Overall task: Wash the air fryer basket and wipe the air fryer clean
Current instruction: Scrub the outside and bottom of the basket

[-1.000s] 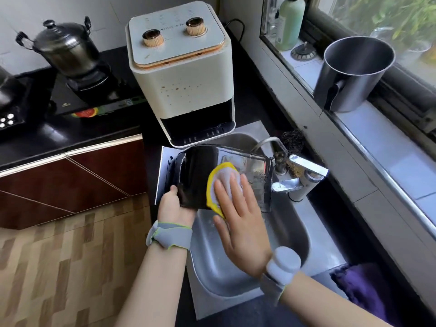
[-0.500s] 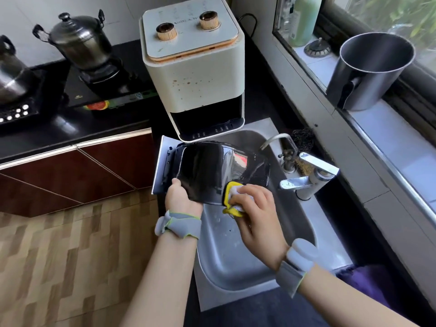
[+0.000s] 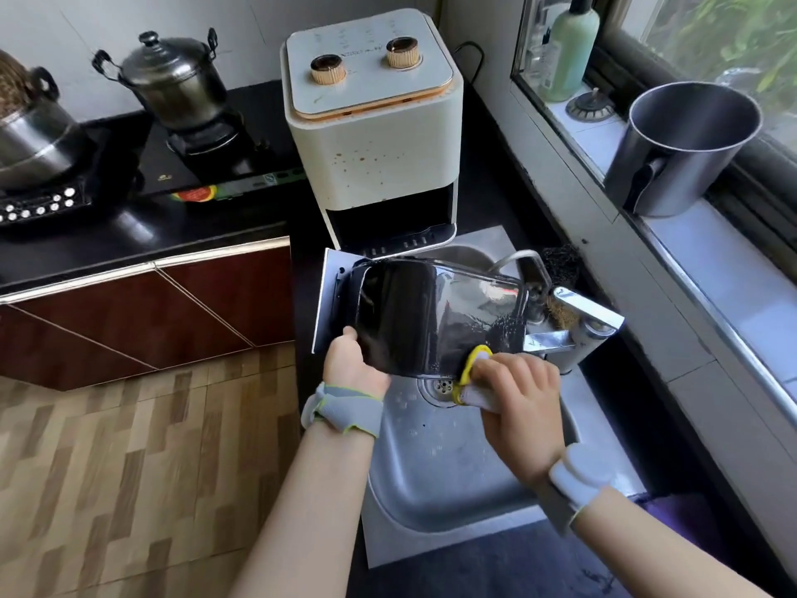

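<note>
The black air fryer basket with its white front panel is held on its side above the steel sink. My left hand grips its lower left end near the panel. My right hand grips a yellow-edged sponge and presses it against the basket's lower right edge. The cream air fryer body, with two gold knobs and brown spots on its front, stands on the counter behind the sink with its drawer slot empty.
A chrome tap juts over the sink at the right, close to the basket. A steel jug and a green bottle stand on the window sill. Pots sit on the stove at the left. A purple cloth lies at the lower right.
My right hand went from flat on the basket's side with the sponge to curled round it, sliding down and right along the lower edge. My left hand kept its hold.
</note>
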A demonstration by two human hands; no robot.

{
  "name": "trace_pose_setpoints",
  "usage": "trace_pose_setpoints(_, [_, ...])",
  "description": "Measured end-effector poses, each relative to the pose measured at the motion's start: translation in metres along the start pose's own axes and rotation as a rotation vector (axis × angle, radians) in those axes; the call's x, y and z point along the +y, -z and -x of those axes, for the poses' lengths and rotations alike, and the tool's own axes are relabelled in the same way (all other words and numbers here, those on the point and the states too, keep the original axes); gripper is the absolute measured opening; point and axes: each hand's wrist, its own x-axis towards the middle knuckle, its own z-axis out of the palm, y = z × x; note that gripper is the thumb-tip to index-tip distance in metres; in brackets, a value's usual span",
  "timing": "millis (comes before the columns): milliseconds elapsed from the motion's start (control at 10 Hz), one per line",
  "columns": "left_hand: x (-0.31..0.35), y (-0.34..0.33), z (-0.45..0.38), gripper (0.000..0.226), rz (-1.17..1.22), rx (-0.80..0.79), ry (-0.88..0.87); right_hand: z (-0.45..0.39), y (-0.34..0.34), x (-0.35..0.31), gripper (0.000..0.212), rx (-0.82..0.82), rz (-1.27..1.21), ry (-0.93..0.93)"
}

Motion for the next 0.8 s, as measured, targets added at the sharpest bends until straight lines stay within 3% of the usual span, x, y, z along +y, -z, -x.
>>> trace_pose_setpoints(100, [-0.001,-0.002,0.005,0.042,0.035,-0.02,0.023,-0.002,0.004,-0.012,0.018,0.014,0.014,-0.052])
trace_pose_setpoints(300, [-0.007,0.0,0.019,0.041,-0.133,0.074,0.034,-0.029,-0.002,-0.068,0.022,-0.079,0.074,0.145])
trace_pose_setpoints(500, [-0.001,0.017,0.003,0.036,-0.007,-0.087,0.056,-0.001,0.012,-0.014,0.018,-0.084,0.15,0.076])
trace_pose_setpoints(600, [0.001,0.015,-0.004,0.037,0.053,-0.081,0.086,0.003,0.016,0.01,0.012,-0.05,0.187,0.042])
trace_pose_setpoints(800, [0.0,0.012,0.002,0.038,0.213,-0.167,0.121,-0.017,0.022,0.004,0.034,0.058,0.091,0.15])
